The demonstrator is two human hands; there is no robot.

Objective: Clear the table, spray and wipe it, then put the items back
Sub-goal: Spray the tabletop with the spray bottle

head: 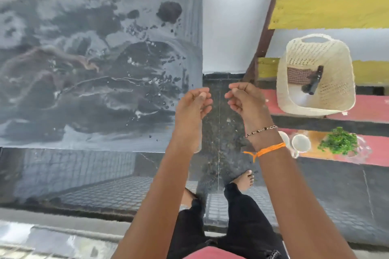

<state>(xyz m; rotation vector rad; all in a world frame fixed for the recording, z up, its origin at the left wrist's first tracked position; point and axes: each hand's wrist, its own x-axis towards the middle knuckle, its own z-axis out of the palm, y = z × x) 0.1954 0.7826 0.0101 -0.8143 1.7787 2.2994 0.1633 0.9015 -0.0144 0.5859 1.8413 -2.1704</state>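
Note:
The dark glossy table top [101, 65] fills the left half of the view, bare and streaked with wet patches and small droplets. My left hand [194, 105] hovers beside its right edge with fingers loosely curled and nothing in it. My right hand [245, 101] is a little to the right, over the dark floor, also curled and holding nothing. On painted steps to the right stand a cream basket [336, 90] with a dark spray bottle [314, 81] and a brown cloth [299, 74] inside, two white cups [301, 143] and a small green plant [339, 141].
Red and yellow steps [328, 9] rise at the right, with a dark brown rail [271, 21] beside them. My bare feet [245, 180] stand on the dark floor between table and steps. A tiled lower shelf [88, 176] shows under the table.

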